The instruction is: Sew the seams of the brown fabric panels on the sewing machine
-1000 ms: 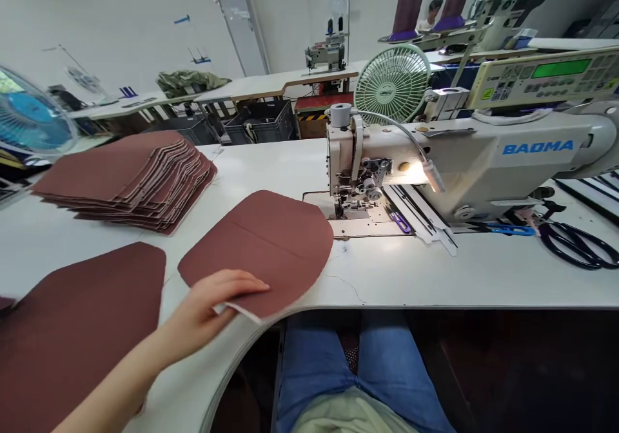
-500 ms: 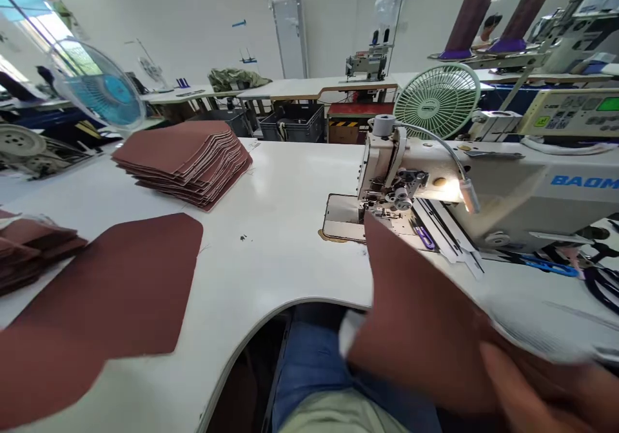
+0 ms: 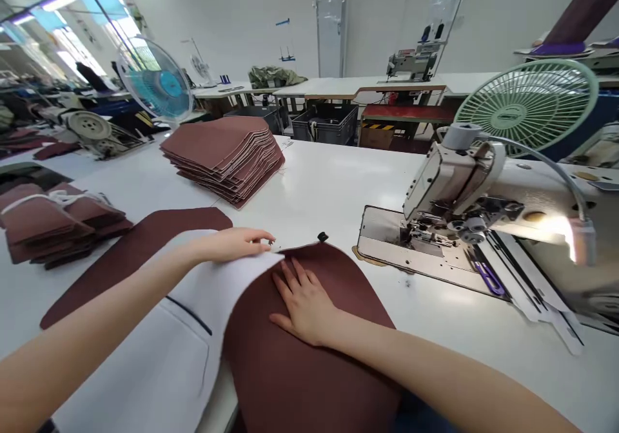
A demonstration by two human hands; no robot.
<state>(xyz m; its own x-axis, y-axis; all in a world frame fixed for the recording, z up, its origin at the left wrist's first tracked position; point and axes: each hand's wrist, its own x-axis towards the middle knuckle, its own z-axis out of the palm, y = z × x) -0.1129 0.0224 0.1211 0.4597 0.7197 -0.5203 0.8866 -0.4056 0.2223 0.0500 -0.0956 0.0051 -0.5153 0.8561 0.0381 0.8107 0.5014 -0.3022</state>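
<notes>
Left hand (image 3: 235, 245): half-curled on white panel (image 3: 149, 362); I cannot tell its hold.
Right hand (image 3: 309, 314): flat, fingers spread on brown panel (image 3: 304, 388), left of machine (image 3: 445, 178).

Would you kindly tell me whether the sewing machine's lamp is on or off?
On: the lamp glows brightly and lights the sewing machine beside it.

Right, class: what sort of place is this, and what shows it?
Probably a sewing workshop: there's a sewing machine with its lamp lit, a second machine behind, and a stack of brown pieces.
</notes>
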